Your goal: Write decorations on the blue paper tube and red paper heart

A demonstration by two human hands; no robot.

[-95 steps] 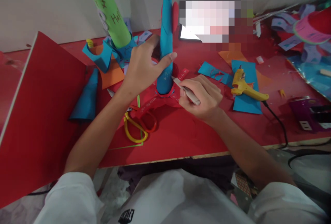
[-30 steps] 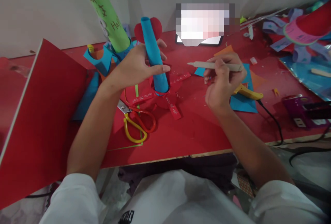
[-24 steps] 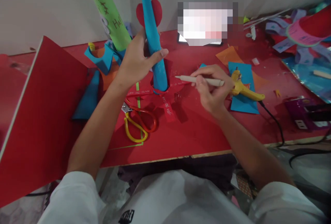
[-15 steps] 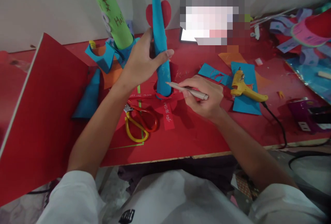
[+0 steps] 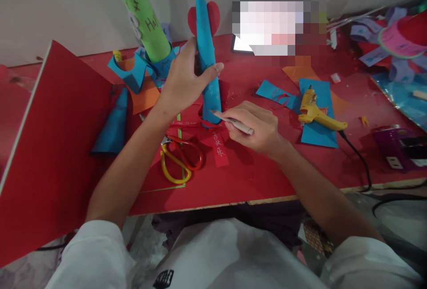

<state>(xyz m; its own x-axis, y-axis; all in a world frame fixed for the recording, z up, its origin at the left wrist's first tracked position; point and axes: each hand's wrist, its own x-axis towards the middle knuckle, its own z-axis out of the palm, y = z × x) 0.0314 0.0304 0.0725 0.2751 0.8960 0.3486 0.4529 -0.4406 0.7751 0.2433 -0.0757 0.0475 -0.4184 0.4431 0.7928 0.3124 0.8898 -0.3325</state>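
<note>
My left hand (image 5: 190,73) is closed round a blue paper tube (image 5: 207,53), thumb on its front, fingers hidden behind. The tube stands nearly upright, leaning slightly, with a red paper heart (image 5: 214,17) at its top. Red paper strips (image 5: 219,148) with white writing spread from its foot. In my right hand (image 5: 255,126) is a slim pale pen (image 5: 238,124), its tip against or very near the tube's lower part. Scissors (image 5: 176,173) with red and yellow handles lie left of the strips, blades partly hidden by my left forearm.
A yellow glue gun (image 5: 318,116) rests on blue paper (image 5: 320,137) at the right, its cord running over the table edge. Behind my left hand stands a green paper tube (image 5: 150,26). A red board (image 5: 56,146) rises at the left near a blue paper cone (image 5: 113,128).
My right hand and the pen have shifted left and slightly down along the tube's lower part. The written red strip hanging in front has swung a little. My left hand keeps its hold.
</note>
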